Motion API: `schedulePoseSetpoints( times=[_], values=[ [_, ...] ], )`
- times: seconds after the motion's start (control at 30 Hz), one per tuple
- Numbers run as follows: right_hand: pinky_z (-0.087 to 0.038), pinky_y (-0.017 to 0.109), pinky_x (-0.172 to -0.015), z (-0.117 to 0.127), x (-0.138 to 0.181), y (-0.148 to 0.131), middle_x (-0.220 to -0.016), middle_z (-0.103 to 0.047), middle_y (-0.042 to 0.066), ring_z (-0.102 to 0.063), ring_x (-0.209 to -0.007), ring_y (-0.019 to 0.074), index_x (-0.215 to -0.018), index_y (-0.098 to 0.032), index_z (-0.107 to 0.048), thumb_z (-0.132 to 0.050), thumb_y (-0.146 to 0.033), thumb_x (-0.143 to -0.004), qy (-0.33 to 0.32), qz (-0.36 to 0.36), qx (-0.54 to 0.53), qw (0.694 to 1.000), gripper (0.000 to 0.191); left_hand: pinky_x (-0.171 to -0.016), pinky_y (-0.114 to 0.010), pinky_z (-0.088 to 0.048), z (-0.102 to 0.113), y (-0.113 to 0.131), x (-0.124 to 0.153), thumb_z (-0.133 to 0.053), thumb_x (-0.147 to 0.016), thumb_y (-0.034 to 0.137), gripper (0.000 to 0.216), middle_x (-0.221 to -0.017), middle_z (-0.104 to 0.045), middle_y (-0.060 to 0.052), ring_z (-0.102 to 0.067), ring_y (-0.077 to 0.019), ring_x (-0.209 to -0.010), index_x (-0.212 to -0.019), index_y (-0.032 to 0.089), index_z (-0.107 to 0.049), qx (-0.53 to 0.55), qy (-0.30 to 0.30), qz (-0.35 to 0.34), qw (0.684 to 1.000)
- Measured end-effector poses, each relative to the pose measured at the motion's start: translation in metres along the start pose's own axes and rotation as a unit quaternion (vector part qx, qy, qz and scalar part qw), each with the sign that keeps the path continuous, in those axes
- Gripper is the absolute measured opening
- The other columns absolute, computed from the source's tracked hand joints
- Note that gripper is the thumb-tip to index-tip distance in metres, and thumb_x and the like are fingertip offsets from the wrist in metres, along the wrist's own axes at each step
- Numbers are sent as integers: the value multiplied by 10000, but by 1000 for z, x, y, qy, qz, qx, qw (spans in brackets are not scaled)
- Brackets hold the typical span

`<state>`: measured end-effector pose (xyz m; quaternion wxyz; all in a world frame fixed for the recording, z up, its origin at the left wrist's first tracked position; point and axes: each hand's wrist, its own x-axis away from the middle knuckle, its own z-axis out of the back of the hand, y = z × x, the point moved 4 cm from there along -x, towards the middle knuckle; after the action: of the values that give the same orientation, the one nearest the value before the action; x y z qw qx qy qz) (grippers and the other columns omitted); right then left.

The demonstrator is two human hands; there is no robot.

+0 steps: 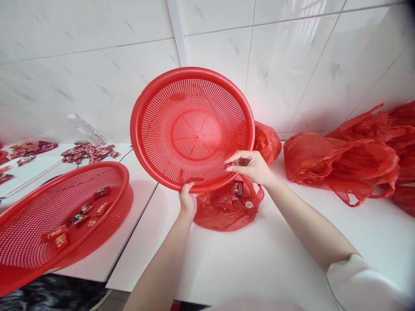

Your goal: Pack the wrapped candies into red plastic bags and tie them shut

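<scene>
A red plastic colander (197,136) is tipped up with its inside facing me. My left hand (188,200) grips its lower rim, thumb outside and fingers over the inner wall. Inside the lower right of the colander, my right hand (251,166) pinches a small red wrapped candy (231,165) between thumb and fingertips. Just below and behind the rim, a red plastic bag (220,222) stands on the white table, its mouth open, with several red-wrapped candies (238,188) showing inside. The colander's upper part is bare.
At the left, another red colander (125,177) holds several wrapped candies. Behind it lie a pile of red packets (87,152) and a clear plastic bottle (86,128). Red plastic bags (337,162) sit at the right. A seam (132,229) divides the white tables by a tiled wall.
</scene>
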<state>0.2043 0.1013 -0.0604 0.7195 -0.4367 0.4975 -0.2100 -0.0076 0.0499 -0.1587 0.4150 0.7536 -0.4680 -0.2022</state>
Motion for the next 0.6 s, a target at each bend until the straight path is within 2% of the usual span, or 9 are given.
schedulePoseSetpoints(
  times=[0.07,0.13,0.2,0.3,0.43,0.5,0.6],
  values=[
    [-533,274,-741,0,1,0,-842,-716,20,-653,-788,131,-840,-203,-734,-791,-225,-701,-21,15,-30,999,152,-737,-359,-512,1,1,-1,-622,-605,250,224,-850,-646,-45,-641,-242,-870,-810,164,-596,-2,5,8,1000],
    [-542,282,-770,-1,2,0,-913,-719,34,-666,-843,137,-756,-200,-729,-750,-202,-742,-41,27,-53,997,25,-734,-361,-512,1,2,-1,-614,-619,255,221,-846,-641,-46,-640,-239,-863,-820,163,-594,-6,1,10,1000],
    [-548,298,-807,-2,3,-1,-977,-719,47,-673,-895,146,-688,-194,-717,-697,-190,-786,-61,29,-55,996,100,-739,-361,-511,0,4,-1,-603,-643,253,229,-862,-640,-40,-642,-230,-858,-857,172,-598,-8,-6,1,1000],
    [-553,319,-828,-5,4,-1,-1027,-722,59,-677,-959,169,-679,-182,-691,-661,-185,-805,-90,-1,-57,994,130,-739,-371,-510,-1,7,0,-588,-669,262,228,-870,-642,-42,-647,-232,-851,-880,176,-597,-9,-12,1,1000],
    [-563,308,-761,-8,6,-2,-1025,-728,74,-681,-983,192,-810,-173,-636,-673,-230,-798,-123,-69,-82,987,69,-731,-383,-513,-2,9,0,-578,-677,271,206,-858,-645,-55,-649,-243,-840,-854,166,-591,-2,-8,3,1000],
    [-560,305,-747,-8,7,-2,-947,-737,63,-698,-902,185,-872,-171,-637,-695,-291,-788,-168,-98,-46,980,158,-735,-381,-514,-2,11,-1,-580,-675,262,232,-877,-649,-54,-649,-241,-845,-888,171,-598,1,-3,-8,1000],
    [-556,288,-711,-2,7,6,-830,-732,50,-695,-767,172,-816,-160,-685,-656,-431,-815,-225,-149,83,959,273,-747,-372,-513,0,13,-3,-583,-671,247,263,-912,-653,-48,-645,-235,-869,-925,187,-602,4,4,-26,1000]
  ],
)
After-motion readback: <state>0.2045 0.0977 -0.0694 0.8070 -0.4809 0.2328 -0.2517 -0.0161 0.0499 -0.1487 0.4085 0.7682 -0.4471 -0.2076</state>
